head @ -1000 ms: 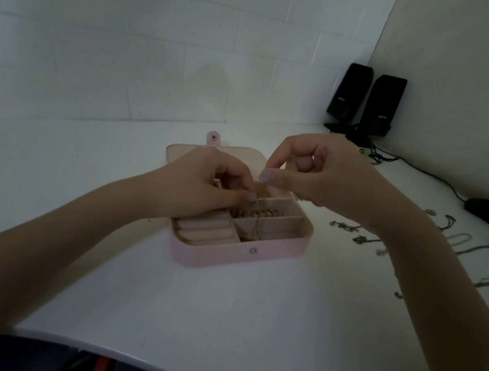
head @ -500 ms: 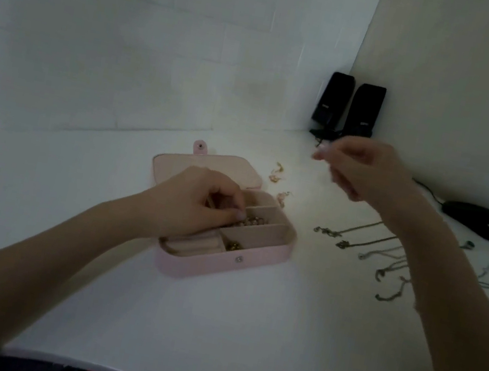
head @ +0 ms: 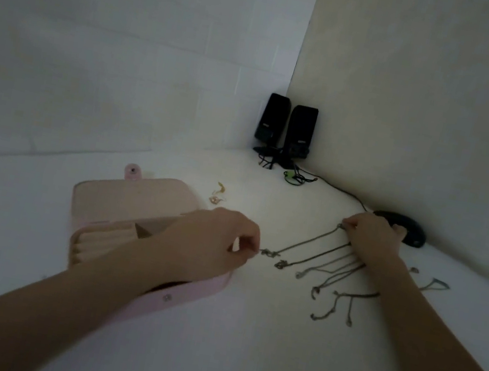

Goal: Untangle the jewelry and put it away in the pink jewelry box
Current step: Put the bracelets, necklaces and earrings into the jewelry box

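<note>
While both hands sit on one chain (head: 303, 244), pink jewelry box (head: 184, 297) lies open under left forearm.
Left hand (head: 213, 245): thumb + forefinger curled, pinching chain's near end w/ its small clasp, just right of box rim. Right hand (head: 372, 239): fingers curled, pinching chain's far end; chain runs straight btwn the two hands on the white bench (head: 206, 358). More chains (head: 337, 283) lie spread side by side just below right hand & along its wrist, some touching each other, ends toward left hand. Small gold pieces (head: 218, 193) beyond left hand, by box lid. Black mouse (head: 408, 230) right behind right hand; two black speakers (head: 286, 127) far in the corner. Dim light; box contents mostly hidden by arm.
</note>
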Motion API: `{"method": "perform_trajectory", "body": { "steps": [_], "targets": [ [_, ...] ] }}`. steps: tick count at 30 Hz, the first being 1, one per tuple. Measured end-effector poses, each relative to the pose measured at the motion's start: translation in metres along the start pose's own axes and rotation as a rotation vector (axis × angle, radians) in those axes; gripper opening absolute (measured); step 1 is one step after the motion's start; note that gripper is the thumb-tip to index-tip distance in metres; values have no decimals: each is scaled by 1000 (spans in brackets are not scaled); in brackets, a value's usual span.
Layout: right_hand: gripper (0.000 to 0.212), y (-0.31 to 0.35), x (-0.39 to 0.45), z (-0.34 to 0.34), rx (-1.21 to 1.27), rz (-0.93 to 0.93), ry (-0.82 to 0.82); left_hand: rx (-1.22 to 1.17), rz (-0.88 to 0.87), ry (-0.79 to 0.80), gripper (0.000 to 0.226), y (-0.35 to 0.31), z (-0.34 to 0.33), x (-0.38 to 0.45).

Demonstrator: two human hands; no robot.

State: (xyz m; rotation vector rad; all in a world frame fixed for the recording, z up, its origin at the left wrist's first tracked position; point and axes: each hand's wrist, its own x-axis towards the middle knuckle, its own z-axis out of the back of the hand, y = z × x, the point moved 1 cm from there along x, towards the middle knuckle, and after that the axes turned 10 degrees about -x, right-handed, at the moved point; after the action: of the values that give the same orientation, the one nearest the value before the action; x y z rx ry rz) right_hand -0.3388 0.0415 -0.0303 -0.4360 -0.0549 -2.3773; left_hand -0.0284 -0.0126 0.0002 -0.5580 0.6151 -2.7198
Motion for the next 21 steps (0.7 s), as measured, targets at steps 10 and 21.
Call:
{"method": "perform_trajectory", "body": {
  "steps": [10,21],
  "targets": [
    [28,10,-9,6,-84,90,-73,35,51,-97,12,4,-5,-7],
    [16,112,-104,134,1486,438,272,-892,193,-195,60,3,9,4]
  ]
}}
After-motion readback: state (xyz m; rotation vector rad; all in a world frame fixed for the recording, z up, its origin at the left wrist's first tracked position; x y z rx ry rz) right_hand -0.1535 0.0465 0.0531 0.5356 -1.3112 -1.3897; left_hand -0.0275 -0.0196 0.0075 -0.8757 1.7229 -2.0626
